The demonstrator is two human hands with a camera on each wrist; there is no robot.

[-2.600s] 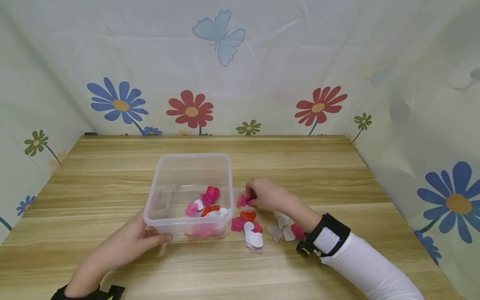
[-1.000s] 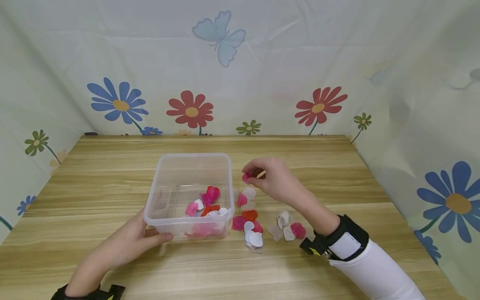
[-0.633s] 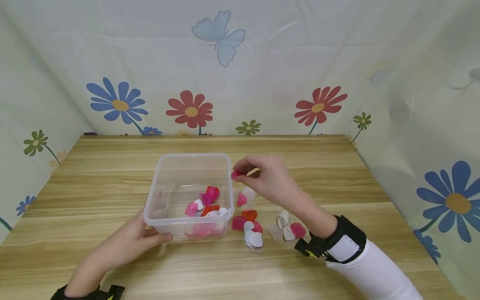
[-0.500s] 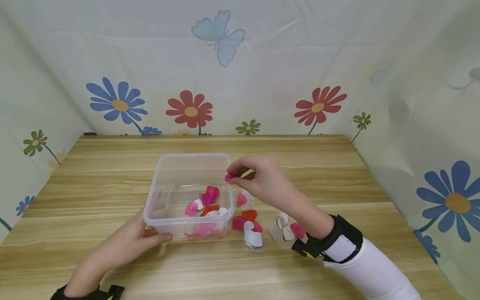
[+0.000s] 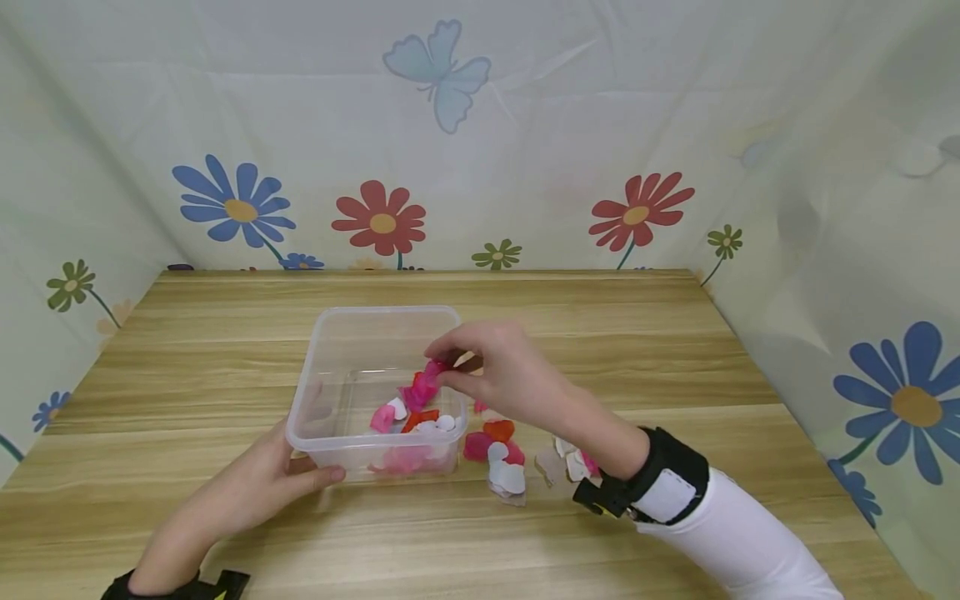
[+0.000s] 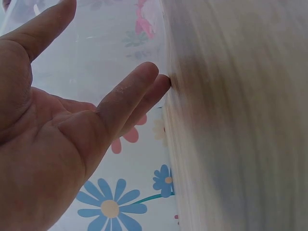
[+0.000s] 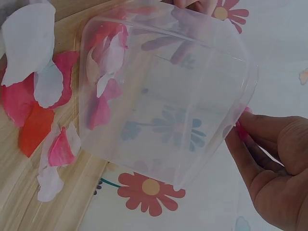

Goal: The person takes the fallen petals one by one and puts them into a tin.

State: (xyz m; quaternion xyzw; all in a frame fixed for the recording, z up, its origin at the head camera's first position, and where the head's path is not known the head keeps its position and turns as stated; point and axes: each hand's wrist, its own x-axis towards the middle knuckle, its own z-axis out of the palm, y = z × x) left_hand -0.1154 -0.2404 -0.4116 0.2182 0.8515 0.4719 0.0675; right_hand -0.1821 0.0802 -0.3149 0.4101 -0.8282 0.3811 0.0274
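Observation:
A clear plastic box (image 5: 375,312) stands on the wooden table, with several pink, red and white artificial petals (image 5: 384,418) inside. My left hand (image 5: 247,483) rests against its left side, thumb at the near corner; in the left wrist view the fingers (image 6: 127,91) lie fairly straight along the wall. Between the thumb and fingertips of my right hand (image 5: 502,367) a pink petal (image 5: 435,367) is pinched. That hand reaches over the box's right rim. The right wrist view shows the held pink petal (image 7: 243,131) at the rim, partly covered by the fingers.
Right of the box lies a pile of white, red and pink petals (image 5: 507,477) on the table (image 5: 615,333). Another small group of petals (image 5: 576,463) sits partly under the right forearm. A flower-printed curtain (image 5: 525,142) encloses the back and sides.
My right hand picked up a pink petal from beside the box, raised it, then moved left over the right rim and slightly down. The left hand and box stayed put.

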